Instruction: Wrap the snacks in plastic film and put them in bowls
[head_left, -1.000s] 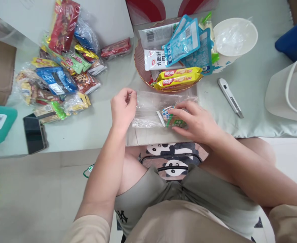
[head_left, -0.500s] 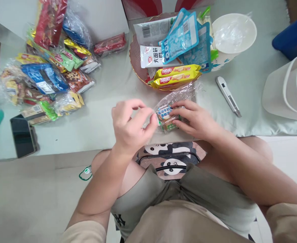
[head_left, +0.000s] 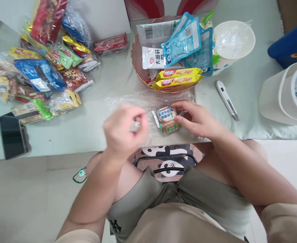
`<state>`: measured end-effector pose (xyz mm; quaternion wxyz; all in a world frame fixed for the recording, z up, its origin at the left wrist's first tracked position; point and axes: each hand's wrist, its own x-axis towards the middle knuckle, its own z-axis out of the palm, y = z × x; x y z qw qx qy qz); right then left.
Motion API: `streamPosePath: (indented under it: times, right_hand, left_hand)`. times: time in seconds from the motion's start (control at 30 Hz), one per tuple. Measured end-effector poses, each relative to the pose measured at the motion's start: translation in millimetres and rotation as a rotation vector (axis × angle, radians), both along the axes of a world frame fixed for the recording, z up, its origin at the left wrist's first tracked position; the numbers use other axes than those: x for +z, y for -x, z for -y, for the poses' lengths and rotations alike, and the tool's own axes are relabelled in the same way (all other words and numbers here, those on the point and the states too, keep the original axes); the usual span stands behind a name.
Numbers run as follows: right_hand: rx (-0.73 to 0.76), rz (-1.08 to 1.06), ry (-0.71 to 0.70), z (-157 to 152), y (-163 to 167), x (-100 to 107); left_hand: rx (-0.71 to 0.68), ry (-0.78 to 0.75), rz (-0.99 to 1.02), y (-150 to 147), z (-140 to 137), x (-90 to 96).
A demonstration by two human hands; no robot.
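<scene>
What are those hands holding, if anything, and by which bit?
The right hand holds the milk biscuit packet by its right side; the left hand is too blurred to tell.

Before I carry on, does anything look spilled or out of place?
The cutter lies loose on the cloth, to the right of the right hand; a tool looks odd near the biscuits. Nothing looks spilled.

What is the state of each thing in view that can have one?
Left hand: curled, blurred; its hold is unclear
Right hand: touching the snack packet
Snack packet: wrapped, lettering facing up
Plastic film: spread out, wrinkled
Bowl: filled with packaged food
Left-side snacks: packaged, heaped
Utility knife: lying down; blade extension unclear
Phone: lying flat, screen dark
Paper cup: open, clear plastic inside
White container: open
</scene>
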<state>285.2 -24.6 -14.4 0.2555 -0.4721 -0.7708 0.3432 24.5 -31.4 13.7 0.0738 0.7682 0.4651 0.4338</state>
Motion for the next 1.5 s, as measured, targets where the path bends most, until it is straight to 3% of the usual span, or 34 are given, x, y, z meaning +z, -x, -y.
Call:
streamPosePath:
  times: [0.03, 0.13, 0.3, 0.5, 0.6, 0.67, 0.73, 0.83, 0.9, 1.07, 1.5]
  right_hand:
    - [0.007, -0.015, 0.003, 0, -2, 0]
    - [-0.025, -0.052, -0.010, 1, -7, 0]
    - [-0.066, -0.015, -0.016, 1, -12, 1]
    - [-0.106, -0.023, -0.111, 7, -12, 11]
    - [-0.106, 0.006, -0.053, 10, -11, 13]
    - [-0.068, 0.049, -0.082, 10, -10, 13]
    - [-0.030, 0.093, -0.148, 9, -7, 11]
    - [0.026, 0.169, -0.188, 4, -1, 8]
    - [0.060, 0.258, -0.156, 2, 3, 7]
    - [0.068, 0.445, -0.103, 0, 8, 7]
    - [0.129, 0.304, -0.189, 4, 6, -2]
  left_hand:
    - [-0.090, 0.079, -0.067, -10, 7, 0.4]
    - [-0.128, 0.313, -0.218, -28, 16, -2.6]
    - [-0.178, 0.585, -0.321, -16, 6, -2.0]
    - [-0.539, 0.602, -0.138, -3, 5, 6.4]
    - [-0.714, 0.792, -0.087, -5, 8, 12.5]
    - [-0.758, 0.933, -0.092, -8, 9, 14.9]
    - [-0.620, 0.947, -0.061, -11, 8, 13.9]
    - [-0.201, 0.731, -0.024, -18, 4, 6.3]
    - [-0.050, 0.644, -0.093, -22, 0, 0.1]
    - [-0.118, 0.767, -0.359, -26, -5, -6.1]
    - [-0.118, 0.699, -0.541, -24, -3, -8.8]
